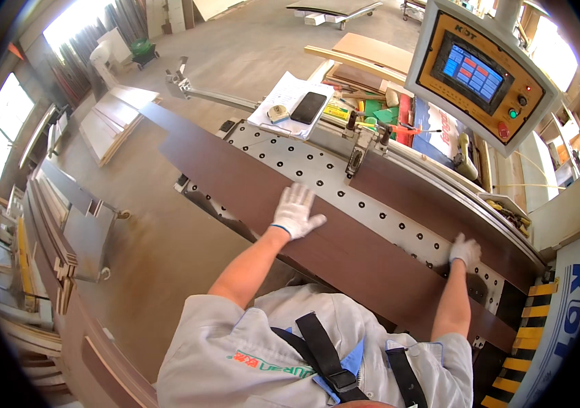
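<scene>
A long dark brown board [344,248] lies slantwise across the machine's white perforated table [371,211], its left end jutting past the table. My left hand [296,212], in a white glove, rests flat on this board with the fingers stretched out and the thumb apart. My gloved right hand [465,251] is by the board's far edge, over the perforated strip, a little blurred; its fingers look loosely apart and I see nothing in them. Beyond the strip, a second dark brown board [432,211] lies along the machine's fence [470,200].
A control panel [473,71] with a lit screen hangs at upper right. Papers [269,102] carry a phone [309,107] and a tape measure [277,113]. Tools, including a red screwdriver [405,129], lie behind the fence. Stacked boards [48,224] and a cart [93,238] stand left.
</scene>
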Demonstrator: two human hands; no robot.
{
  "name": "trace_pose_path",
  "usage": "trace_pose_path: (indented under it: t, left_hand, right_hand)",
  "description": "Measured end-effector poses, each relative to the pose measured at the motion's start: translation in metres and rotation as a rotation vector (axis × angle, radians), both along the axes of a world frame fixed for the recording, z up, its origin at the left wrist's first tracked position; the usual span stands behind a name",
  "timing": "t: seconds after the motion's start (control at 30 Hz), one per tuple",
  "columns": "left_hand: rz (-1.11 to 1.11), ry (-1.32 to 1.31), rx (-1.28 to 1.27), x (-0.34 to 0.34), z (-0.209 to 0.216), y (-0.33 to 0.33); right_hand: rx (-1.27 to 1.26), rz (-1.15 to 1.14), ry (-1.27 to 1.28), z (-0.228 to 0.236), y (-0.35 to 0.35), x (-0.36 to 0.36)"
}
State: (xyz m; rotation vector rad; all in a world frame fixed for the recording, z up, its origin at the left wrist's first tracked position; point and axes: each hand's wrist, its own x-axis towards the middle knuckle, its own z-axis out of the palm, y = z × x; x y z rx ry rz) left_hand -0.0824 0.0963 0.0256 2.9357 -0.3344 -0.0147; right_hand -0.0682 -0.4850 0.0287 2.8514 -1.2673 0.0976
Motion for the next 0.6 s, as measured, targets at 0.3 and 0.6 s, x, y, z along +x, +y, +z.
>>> trace_pose_path:
  t: [0.3,0.6]
  left_hand:
    - [0.029,-0.049,0.008,0.056,-0.005,0.082]
    - [-0.003,-0.141,-0.060,0.057,-0.016,0.085]
  right_hand:
    - [0.127,0.678,-0.095,-0.006,0.301,0.072]
    - [0.127,0.484,0.070,0.038,0.387,0.088]
